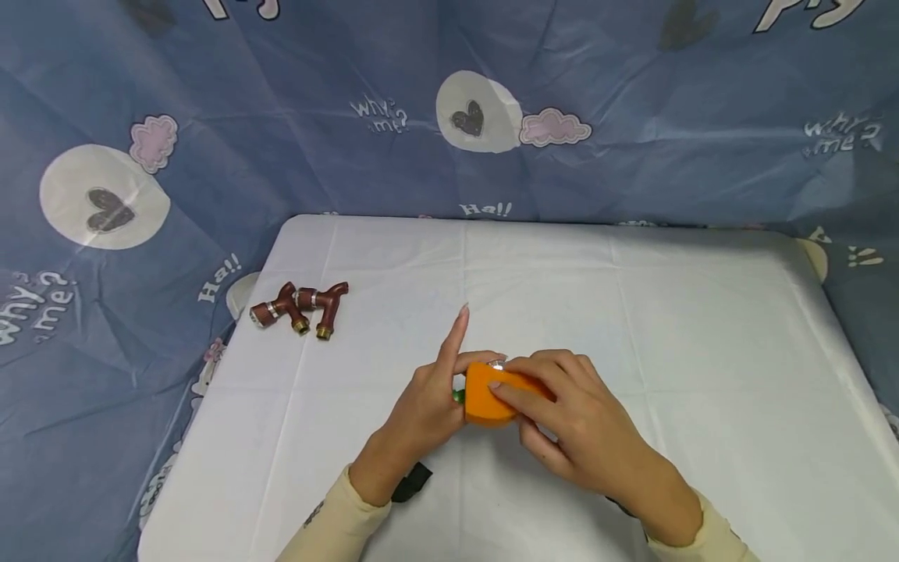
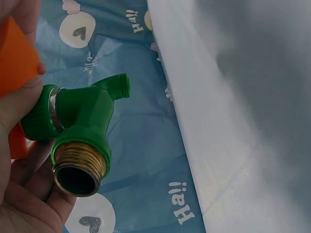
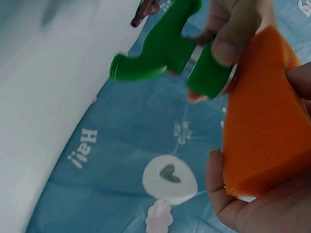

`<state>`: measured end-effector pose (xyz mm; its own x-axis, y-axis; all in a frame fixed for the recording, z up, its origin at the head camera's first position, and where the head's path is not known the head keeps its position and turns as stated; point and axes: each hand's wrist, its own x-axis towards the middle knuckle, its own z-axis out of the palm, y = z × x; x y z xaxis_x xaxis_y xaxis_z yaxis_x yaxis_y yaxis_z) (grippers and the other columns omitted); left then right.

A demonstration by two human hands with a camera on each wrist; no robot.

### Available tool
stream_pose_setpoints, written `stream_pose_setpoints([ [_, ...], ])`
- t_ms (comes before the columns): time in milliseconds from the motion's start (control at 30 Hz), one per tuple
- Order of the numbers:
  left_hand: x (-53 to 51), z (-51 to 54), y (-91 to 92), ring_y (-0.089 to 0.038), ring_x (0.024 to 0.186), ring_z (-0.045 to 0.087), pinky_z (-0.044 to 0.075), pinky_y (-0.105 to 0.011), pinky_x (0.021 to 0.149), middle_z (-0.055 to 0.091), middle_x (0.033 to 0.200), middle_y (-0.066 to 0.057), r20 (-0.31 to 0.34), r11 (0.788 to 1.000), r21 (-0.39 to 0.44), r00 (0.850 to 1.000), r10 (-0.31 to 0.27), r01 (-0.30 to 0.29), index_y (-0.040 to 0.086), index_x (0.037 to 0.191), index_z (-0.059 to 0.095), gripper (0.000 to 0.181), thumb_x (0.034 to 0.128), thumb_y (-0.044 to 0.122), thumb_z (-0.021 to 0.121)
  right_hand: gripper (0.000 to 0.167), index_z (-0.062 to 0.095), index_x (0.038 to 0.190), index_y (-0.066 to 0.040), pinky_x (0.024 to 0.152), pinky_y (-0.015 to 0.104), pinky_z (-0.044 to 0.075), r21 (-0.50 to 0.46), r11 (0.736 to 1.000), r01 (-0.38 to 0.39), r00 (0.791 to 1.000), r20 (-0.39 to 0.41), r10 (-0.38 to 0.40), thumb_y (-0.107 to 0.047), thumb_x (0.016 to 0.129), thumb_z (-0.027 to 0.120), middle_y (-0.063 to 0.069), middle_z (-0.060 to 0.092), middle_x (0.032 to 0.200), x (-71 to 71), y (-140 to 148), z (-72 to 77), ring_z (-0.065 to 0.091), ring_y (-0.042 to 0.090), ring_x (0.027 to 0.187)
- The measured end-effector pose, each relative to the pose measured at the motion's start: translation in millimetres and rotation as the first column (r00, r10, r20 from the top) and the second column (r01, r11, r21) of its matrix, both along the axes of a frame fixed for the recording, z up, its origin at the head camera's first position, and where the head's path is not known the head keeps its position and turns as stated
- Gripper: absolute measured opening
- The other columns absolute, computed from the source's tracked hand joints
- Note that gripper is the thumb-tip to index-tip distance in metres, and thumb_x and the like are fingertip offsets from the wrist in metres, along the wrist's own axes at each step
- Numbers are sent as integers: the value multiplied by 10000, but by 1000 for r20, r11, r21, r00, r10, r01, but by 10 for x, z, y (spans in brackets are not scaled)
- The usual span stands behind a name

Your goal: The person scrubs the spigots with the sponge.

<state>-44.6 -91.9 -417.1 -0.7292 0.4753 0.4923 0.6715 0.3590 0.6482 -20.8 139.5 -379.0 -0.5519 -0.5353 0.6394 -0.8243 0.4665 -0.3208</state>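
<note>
A green tap [image 2: 92, 109] with a brass threaded inlet is in my left hand [image 1: 424, 406], thumb and fingers around its knob end. In the head view only a sliver of its green body shows, behind the left hand. My right hand [image 1: 593, 417] grips an orange sponge [image 1: 485, 400], thumb on the near face and fingers over the top. Held against the knob end of the tap, the sponge hides that end in part, as the right wrist view shows. The left index finger points up and away. Both things are held above the table.
Two brown taps [image 1: 325, 303] with brass threads lie side by side at the left of the white-covered table [image 1: 702, 328]. Behind and left of it hangs a blue printed cloth [image 1: 316, 140]. A black piece [image 1: 411, 482] shows under the left wrist.
</note>
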Motion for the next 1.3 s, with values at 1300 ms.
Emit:
stream_pose_setpoints([
  [1300,-89,-45,49,-175,1003,739,580,-259,899,712,1236,-83,104,999,32,994,16,-19,91,1624,297,1023,805,24,906,311,767,1191,-96,869,529,467,-106,978,181,978,-82,-190,-252,1081,521,182,660,1242,-130,115,-304,575,423,1044],
])
